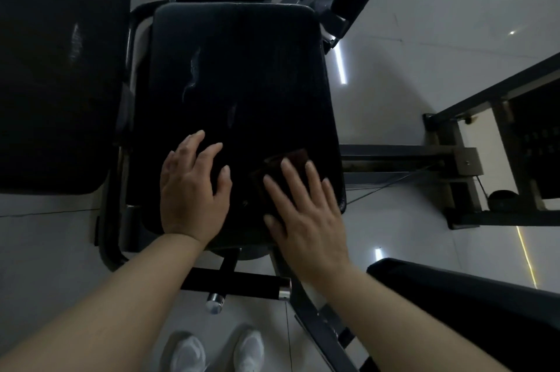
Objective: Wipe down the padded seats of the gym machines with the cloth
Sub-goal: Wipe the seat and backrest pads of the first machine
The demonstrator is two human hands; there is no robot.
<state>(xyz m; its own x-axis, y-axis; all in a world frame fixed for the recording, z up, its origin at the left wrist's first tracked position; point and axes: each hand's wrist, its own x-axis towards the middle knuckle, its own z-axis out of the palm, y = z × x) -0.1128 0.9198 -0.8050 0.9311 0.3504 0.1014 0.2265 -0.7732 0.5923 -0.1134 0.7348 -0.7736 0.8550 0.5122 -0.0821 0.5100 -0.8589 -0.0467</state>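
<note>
A black padded seat (236, 84) fills the middle of the view, with faint wet streaks on its surface. My right hand (303, 208) lies flat, fingers spread, pressing a dark brown folded cloth (295, 158) onto the seat's near right corner; only the cloth's far edge shows past my fingers. My left hand (194, 190) rests flat on the near left part of the seat, fingers apart, holding nothing.
A second black pad (60, 68) stands at the left. Another pad (472, 311) is at the lower right. A padded roller bar (236, 282) sits below the seat's front. A metal machine frame (454, 159) runs at the right over the grey tiled floor (424, 8).
</note>
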